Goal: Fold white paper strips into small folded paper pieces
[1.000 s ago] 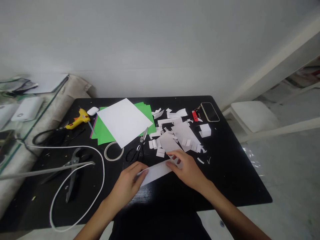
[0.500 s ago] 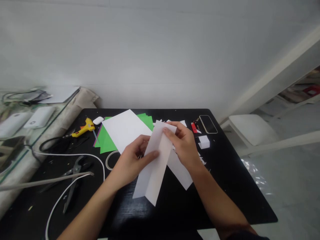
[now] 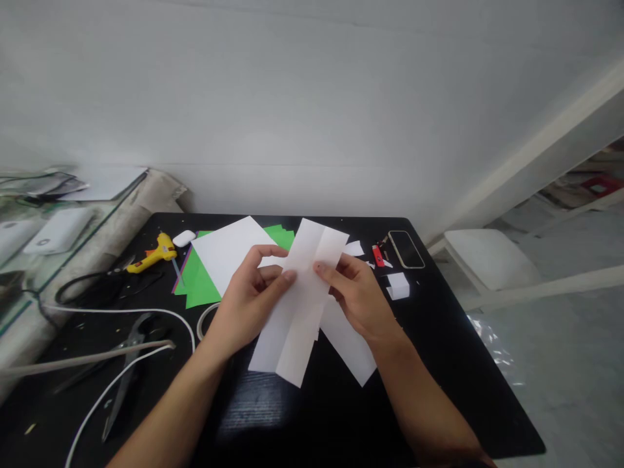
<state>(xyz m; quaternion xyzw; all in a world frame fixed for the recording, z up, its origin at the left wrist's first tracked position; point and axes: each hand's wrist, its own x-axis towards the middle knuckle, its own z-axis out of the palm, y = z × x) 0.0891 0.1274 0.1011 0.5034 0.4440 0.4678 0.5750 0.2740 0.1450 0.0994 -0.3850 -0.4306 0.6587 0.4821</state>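
Observation:
A long white strip of paper (image 3: 298,312), creased lengthwise, is held tilted above the black table. My left hand (image 3: 253,296) pinches its left edge, thumb in front and fingers behind. On its right edge my right hand (image 3: 361,292) has the thumb pressed on the front, with the other fingers behind the paper. Beneath and to the right, another white paper piece (image 3: 348,344) shows, partly covered by the strip and my right hand. White paper scraps (image 3: 354,249) lie behind my right hand.
At the left are a yellow glue gun (image 3: 155,253), scissors (image 3: 127,364), a white cable (image 3: 131,311) and a tape roll (image 3: 202,318). A white sheet (image 3: 229,253) tops green paper (image 3: 202,286). Right are a phone (image 3: 407,249), red lighter (image 3: 377,255) and folded white paper (image 3: 398,286).
The strip's top has risen and its crease is opened flatter. My left hand has shifted up along its left edge. My right thumb sits lower on the strip. The camera view has shifted slightly.

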